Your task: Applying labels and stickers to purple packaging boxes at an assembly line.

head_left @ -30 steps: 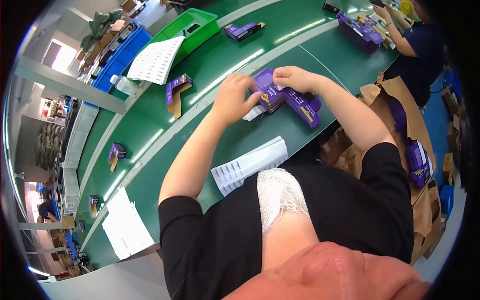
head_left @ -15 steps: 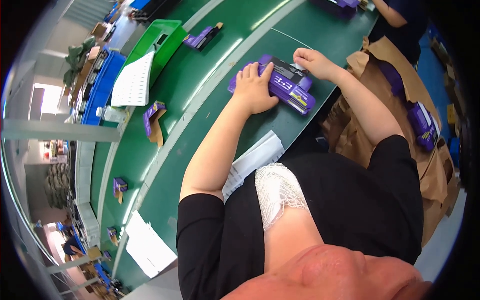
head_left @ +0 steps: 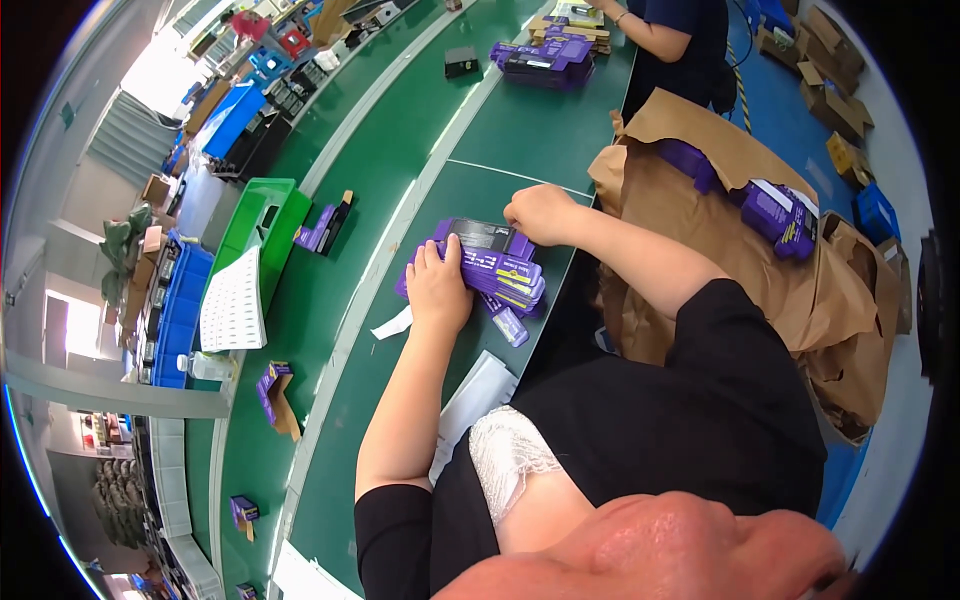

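Observation:
A stack of flattened purple cartons (head_left: 503, 272) with black panels lies on the green table in front of me. My left hand (head_left: 440, 288) rests flat on the left part of the stack, fingers stretched over the top carton. My right hand (head_left: 541, 214) is closed at the stack's far right edge, fingertips curled together. What it pinches, if anything, is hidden. A loose purple carton flap (head_left: 506, 322) sticks out from under the near side. Beside the stack's left edge lies a white paper strip (head_left: 392, 323).
Folded white sheets (head_left: 474, 405) lie near my body. Brown paper (head_left: 690, 270) with purple cartons stands at right. Along the green conveyor (head_left: 330, 330) stand small purple boxes and a green bin (head_left: 285, 205). A co-worker (head_left: 680, 50) works at the far end beside more cartons.
The view has swung, so the table appears shifted. My right hand's fingers are curled tighter. A white strip and a protruding carton flap now show beside the stack. My left hand stays on it.

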`<state>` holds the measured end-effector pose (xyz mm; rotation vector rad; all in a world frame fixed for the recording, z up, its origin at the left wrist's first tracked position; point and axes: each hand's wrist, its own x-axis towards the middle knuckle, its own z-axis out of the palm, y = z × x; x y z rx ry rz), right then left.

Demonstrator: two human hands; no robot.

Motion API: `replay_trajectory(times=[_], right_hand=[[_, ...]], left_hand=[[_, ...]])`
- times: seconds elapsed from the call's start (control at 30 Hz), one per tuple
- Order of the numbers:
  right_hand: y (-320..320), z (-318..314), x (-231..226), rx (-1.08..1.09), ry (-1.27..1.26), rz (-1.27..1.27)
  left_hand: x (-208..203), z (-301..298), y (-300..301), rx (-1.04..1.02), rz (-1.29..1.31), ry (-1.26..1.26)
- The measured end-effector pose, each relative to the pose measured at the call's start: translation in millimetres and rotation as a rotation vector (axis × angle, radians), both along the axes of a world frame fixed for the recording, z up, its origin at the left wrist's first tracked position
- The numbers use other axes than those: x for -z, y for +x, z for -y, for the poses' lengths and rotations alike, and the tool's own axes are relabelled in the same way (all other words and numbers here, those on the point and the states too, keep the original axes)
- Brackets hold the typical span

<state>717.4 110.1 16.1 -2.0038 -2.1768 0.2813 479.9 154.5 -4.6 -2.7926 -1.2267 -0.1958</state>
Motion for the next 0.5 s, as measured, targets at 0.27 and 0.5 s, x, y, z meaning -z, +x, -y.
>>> replay_trajectory(times=[0.27,0.5], right_hand=[[3,20,33,0.174,0.175,-0.346],[4,21,51,0.466,-0.274,-0.988]], left_hand=[[-1,9,-2,0.096,0.053,0.045],[-18,3,-6,0.230,0.048,0.175]])
